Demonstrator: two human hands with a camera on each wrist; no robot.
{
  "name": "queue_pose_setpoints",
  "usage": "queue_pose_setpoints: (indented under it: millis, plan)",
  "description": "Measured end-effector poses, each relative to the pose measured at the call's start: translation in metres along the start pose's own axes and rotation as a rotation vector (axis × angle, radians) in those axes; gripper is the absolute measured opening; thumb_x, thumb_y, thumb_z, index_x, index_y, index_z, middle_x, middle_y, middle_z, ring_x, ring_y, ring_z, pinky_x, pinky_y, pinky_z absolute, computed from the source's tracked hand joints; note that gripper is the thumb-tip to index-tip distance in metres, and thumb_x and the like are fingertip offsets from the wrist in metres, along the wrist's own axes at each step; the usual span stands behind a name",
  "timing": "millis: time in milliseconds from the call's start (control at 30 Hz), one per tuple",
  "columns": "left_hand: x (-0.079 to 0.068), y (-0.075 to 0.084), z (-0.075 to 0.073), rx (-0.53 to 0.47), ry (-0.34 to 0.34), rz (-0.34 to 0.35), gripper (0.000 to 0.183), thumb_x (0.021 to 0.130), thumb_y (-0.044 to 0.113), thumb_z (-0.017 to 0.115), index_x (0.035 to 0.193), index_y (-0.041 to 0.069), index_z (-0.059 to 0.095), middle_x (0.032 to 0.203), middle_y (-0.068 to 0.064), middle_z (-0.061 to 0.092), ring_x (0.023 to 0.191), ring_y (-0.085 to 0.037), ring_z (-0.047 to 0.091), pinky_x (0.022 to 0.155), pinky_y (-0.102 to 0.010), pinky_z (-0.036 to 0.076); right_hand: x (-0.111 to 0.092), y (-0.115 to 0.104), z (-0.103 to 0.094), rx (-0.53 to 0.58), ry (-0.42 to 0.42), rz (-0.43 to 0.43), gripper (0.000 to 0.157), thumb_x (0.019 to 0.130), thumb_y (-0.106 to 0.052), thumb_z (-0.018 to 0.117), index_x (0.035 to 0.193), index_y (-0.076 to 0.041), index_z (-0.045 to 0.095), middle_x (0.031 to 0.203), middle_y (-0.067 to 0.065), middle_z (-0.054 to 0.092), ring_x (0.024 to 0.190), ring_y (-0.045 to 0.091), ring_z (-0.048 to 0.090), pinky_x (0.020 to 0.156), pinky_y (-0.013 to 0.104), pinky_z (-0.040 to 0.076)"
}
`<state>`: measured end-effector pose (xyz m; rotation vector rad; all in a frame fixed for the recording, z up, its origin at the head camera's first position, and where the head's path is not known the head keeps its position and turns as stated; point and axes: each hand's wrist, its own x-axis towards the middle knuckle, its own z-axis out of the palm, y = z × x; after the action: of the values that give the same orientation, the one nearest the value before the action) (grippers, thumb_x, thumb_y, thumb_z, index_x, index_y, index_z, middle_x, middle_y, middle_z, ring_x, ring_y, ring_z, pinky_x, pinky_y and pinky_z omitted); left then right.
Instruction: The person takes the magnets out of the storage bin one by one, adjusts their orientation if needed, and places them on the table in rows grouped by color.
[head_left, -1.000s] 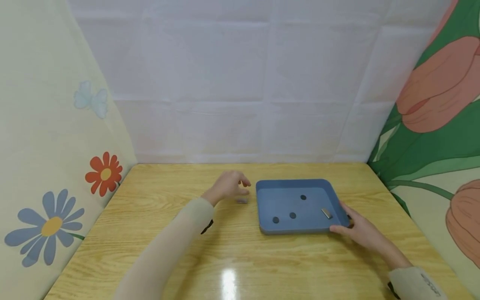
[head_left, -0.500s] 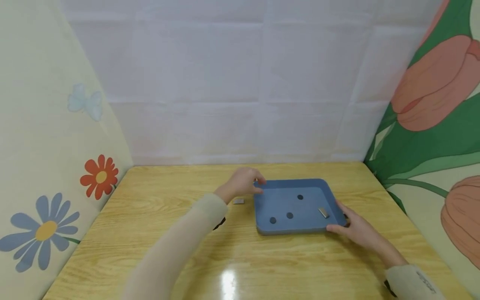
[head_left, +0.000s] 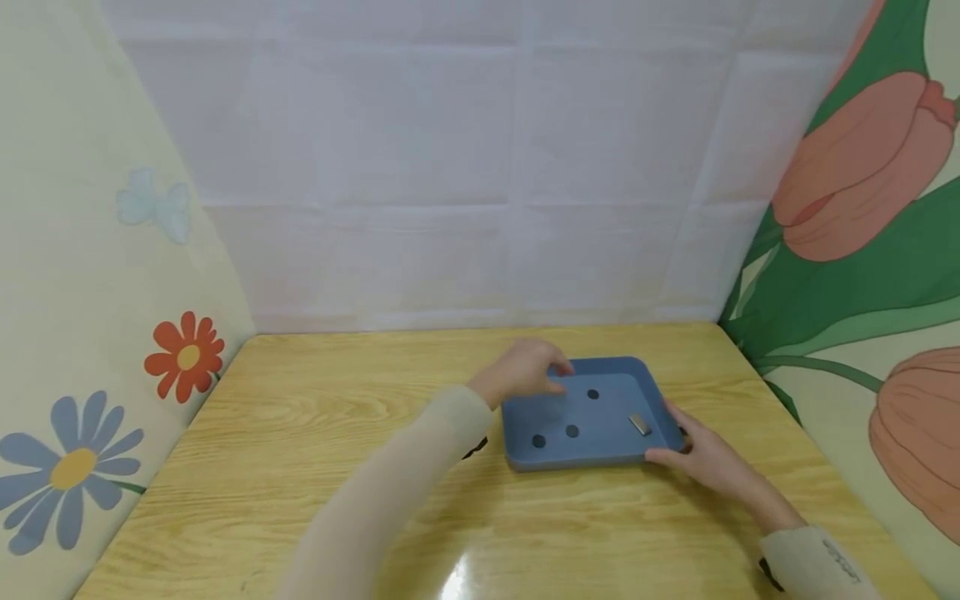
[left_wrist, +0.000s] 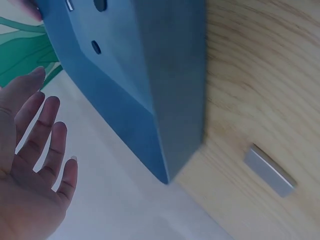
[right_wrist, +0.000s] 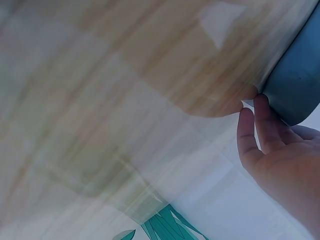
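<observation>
A shallow blue tray (head_left: pixel 517 454) stands on the wooden table. Inside it lie three dark round discs (head_left: pixel 572 431) and a small silver rectangular block (head_left: pixel 639 424). Over the tray's far left part hovers my left hand (head_left: pixel 525 368), fingers loosely spread and holding nothing. A second silver block (left_wrist: pixel 270 170) rests on the table left of the tray; in the head view my left arm hides it. At the near right corner my right hand (head_left: pixel 708 454) holds the tray, thumb at the front wall and fingers along the right side.
The wooden tabletop (head_left: pixel 337 417) meets a white cloth backdrop (head_left: pixel 420 208) behind. Flower-printed cloths flank it, daisies on the left panel (head_left: pixel 75 317) and large tulips on the right panel (head_left: pixel 847 308).
My left hand has moved right, from beside the loose silver block to above the tray. The right hand keeps its hold on the corner. The head view has turned slightly right.
</observation>
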<state>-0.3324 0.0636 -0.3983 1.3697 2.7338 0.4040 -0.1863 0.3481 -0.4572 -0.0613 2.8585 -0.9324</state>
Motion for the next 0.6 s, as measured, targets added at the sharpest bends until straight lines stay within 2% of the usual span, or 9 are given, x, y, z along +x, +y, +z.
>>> queue_pose_setpoints:
  millis: [267,433,600]
  plan:
    - [0.020,0.019,0.008,0.031,0.010,0.063,0.032,0.086,0.034,0.072,0.116,0.023,0.070,0.113,0.009,0.070,0.105,-0.011,0.065,0.089,-0.026,0.051,0.001,0.000,0.000,0.010,0.009,0.011,0.103,0.084,-0.057,0.064,0.155,-0.008,0.007,0.156,0.028,0.020,0.135,0.046,0.038,0.097,0.052,0.046]
    - [0.034,0.031,0.014,0.043,-0.019,0.091,0.034,0.086,0.035,0.071,0.118,0.023,0.069,0.114,0.008,0.069,0.106,-0.012,0.064,0.090,-0.026,0.051,0.001,0.001,0.001,0.014,0.026,-0.003,0.102,0.084,-0.054,0.065,0.155,-0.007,0.009,0.155,0.028,0.023,0.132,0.043,0.043,0.093,0.048,0.048]
    - [0.049,0.041,0.021,0.010,-0.046,0.111,0.034,0.086,0.034,0.072,0.118,0.023,0.069,0.114,0.009,0.069,0.106,-0.011,0.064,0.089,-0.023,0.051,0.001,0.005,0.003,0.012,0.038,-0.008,0.101,0.084,-0.054,0.065,0.155,-0.008,0.010,0.155,0.028,0.023,0.134,0.045,0.040,0.096,0.052,0.046]
